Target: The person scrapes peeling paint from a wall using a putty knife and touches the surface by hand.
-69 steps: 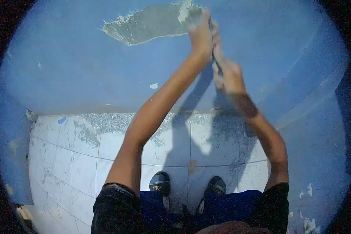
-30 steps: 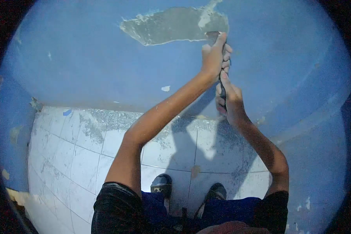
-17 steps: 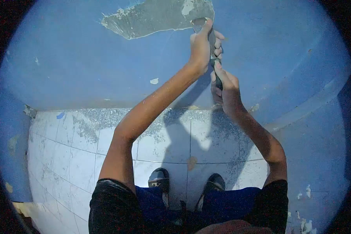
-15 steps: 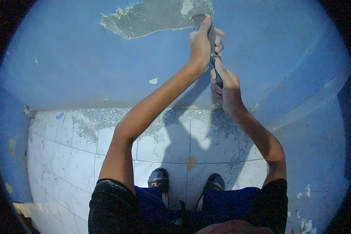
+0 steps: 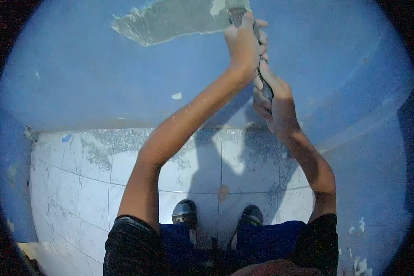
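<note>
Both of my hands are wrapped round a dark scraper (image 5: pixel 237 14), one above the other. My left hand (image 5: pixel 246 43) grips it near the blade, thumb pointing up along it. Lower and to the right, my right hand (image 5: pixel 278 99) holds the handle's lower end. The blade lies against the right end of a bare grey patch (image 5: pixel 175 20) with a ragged, pale edge, on the blue wall (image 5: pixel 101 83). A small pale chip mark (image 5: pixel 176 96) shows on the wall below the patch. My palms hide much of the handle.
White floor tiles (image 5: pixel 94 195) meet the wall's foot, with grey dust and debris (image 5: pixel 124 138) along the joint. A blue flake (image 5: pixel 66 138) lies at the left. My shoes (image 5: pixel 185 212) stand below. Another blue wall (image 5: pixel 372 184) with peeled spots rises at the right.
The scraper and my left hand have moved up, so the blade now overlaps the right end of the grey patch. My right hand is slightly further right. Both hands keep their grip.
</note>
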`<state>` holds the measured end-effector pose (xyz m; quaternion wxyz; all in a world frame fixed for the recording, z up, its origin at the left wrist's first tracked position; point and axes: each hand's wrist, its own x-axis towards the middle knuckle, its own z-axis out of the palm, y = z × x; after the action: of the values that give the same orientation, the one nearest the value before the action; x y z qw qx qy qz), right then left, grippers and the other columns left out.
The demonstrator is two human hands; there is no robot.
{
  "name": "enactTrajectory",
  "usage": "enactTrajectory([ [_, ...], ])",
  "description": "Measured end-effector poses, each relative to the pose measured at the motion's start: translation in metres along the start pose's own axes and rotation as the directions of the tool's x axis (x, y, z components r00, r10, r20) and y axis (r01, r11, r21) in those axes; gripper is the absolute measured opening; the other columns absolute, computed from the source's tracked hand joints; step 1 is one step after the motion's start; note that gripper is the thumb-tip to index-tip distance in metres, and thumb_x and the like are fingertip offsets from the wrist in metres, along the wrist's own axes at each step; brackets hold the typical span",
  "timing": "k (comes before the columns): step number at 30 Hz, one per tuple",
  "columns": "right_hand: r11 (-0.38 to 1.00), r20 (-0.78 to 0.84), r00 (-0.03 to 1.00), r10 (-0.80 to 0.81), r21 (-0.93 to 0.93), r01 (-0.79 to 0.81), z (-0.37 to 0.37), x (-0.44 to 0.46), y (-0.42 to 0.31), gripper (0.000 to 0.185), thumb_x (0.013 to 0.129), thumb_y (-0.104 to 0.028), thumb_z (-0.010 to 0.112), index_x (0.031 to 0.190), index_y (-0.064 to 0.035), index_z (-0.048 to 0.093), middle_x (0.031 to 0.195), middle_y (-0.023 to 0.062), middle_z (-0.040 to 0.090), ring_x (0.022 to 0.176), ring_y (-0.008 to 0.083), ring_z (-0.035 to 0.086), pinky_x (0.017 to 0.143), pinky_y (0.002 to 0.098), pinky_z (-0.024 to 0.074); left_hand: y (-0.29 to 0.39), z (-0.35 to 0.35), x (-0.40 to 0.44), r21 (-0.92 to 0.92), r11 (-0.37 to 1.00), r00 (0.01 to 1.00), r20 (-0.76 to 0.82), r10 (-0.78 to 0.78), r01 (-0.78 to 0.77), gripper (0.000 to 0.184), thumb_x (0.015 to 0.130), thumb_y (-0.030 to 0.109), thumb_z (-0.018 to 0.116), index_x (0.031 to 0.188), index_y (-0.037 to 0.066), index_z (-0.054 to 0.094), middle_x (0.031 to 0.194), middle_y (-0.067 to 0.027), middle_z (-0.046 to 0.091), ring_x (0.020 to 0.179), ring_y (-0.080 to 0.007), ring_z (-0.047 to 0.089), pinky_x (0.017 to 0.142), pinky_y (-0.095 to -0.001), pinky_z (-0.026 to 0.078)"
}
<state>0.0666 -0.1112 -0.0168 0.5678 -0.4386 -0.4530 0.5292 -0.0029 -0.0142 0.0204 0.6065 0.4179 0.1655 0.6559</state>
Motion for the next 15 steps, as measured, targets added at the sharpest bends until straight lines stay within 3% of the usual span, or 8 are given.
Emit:
enactTrajectory([
  [4, 0.994, 0.110, 0.990, -0.094, -0.036, 0.098, -0.004, 0.005, -0.012, 0.040, 0.096, -0.045, 0.044, 0.072, -0.0134, 0.046, 0.047, -0.0073, 0.032, 0.034, 0.0046, 0.025, 0.034, 0.0212, 0.0178, 0.014, 0.010, 0.003, -0.033, 0.997, 0.997, -0.020, -0.074, 0.073, 0.036, 0.096, 0.039, 0.043, 0.081, 0.007, 0.051, 0.053, 0.0020, 0.040, 0.039, -0.0078, 0.037, 0.035, -0.0216, 0.029],
  [5, 0.997, 0.089, 0.994, -0.063, -0.038, 0.067, -0.004, 0.006, -0.013, 0.040, 0.096, -0.045, 0.045, 0.072, -0.0134, 0.046, 0.047, -0.0072, 0.032, 0.034, 0.0046, 0.025, 0.033, 0.0211, 0.0178, 0.014, 0.012, 0.004, 0.002, 0.995, 0.993, -0.053, -0.104, 0.104, 0.035, 0.096, 0.039, 0.043, 0.082, 0.008, 0.051, 0.053, 0.0021, 0.040, 0.039, -0.0079, 0.036, 0.035, -0.0215, 0.029],
  [8, 1.000, 0.058, 0.998, 0.000, -0.013, 0.001, -0.005, 0.008, -0.013, 0.040, 0.094, -0.046, 0.048, 0.072, -0.0137, 0.047, 0.049, -0.0069, 0.034, 0.036, 0.0048, 0.028, 0.035, 0.0211, 0.0189, 0.002, 0.006, 0.008, -0.063, 0.998, 0.999, -0.029, 0.029, -0.030, 0.041, 0.094, 0.036, 0.044, 0.081, -0.002, 0.054, 0.051, -0.0045, 0.043, 0.036, -0.0113, 0.038, 0.032, -0.0267, 0.034],
  [11, 0.994, 0.064, 0.995, 0.076, 0.069, -0.081, -0.008, 0.008, 0.009, 0.041, 0.091, -0.049, 0.052, 0.071, -0.0137, 0.048, 0.052, -0.0060, 0.038, 0.038, 0.0055, 0.032, 0.037, 0.0221, 0.0212, -0.007, -0.007, 0.002, 0.019, 1.000, 1.000, -0.004, -0.008, 0.008, 0.042, 0.094, 0.038, 0.045, 0.078, -0.001, 0.053, 0.051, -0.0036, 0.042, 0.036, -0.0117, 0.037, 0.032, -0.0269, 0.033],
  [14, 0.988, -0.021, 0.988, 0.153, 0.031, -0.152, -0.006, 0.000, 0.020, 0.040, 0.091, -0.048, 0.052, 0.072, -0.0131, 0.048, 0.051, -0.0054, 0.039, 0.037, 0.0058, 0.030, 0.036, 0.0224, 0.0209, -0.015, -0.019, -0.012, 0.080, 0.994, 0.997, 0.016, -0.078, 0.076, 0.043, 0.092, 0.042, 0.050, 0.087, -0.001, 0.055, 0.054, -0.0016, 0.044, 0.038, -0.0083, 0.037, 0.034, -0.0234, 0.034],
  [15, 0.995, -0.031, 0.995, 0.098, 0.007, -0.097, -0.005, 0.002, 0.019, 0.040, 0.092, -0.047, 0.050, 0.072, -0.0130, 0.048, 0.050, -0.0055, 0.037, 0.036, 0.0055, 0.029, 0.035, 0.0219, 0.0203, -0.019, -0.019, -0.009, 0.057, 0.994, 0.996, -0.009, -0.092, 0.092, 0.046, 0.094, 0.041, 0.046, 0.073, 0.000, 0.052, 0.050, -0.0027, 0.041, 0.036, -0.0112, 0.036, 0.032, -0.0258, 0.031],
])
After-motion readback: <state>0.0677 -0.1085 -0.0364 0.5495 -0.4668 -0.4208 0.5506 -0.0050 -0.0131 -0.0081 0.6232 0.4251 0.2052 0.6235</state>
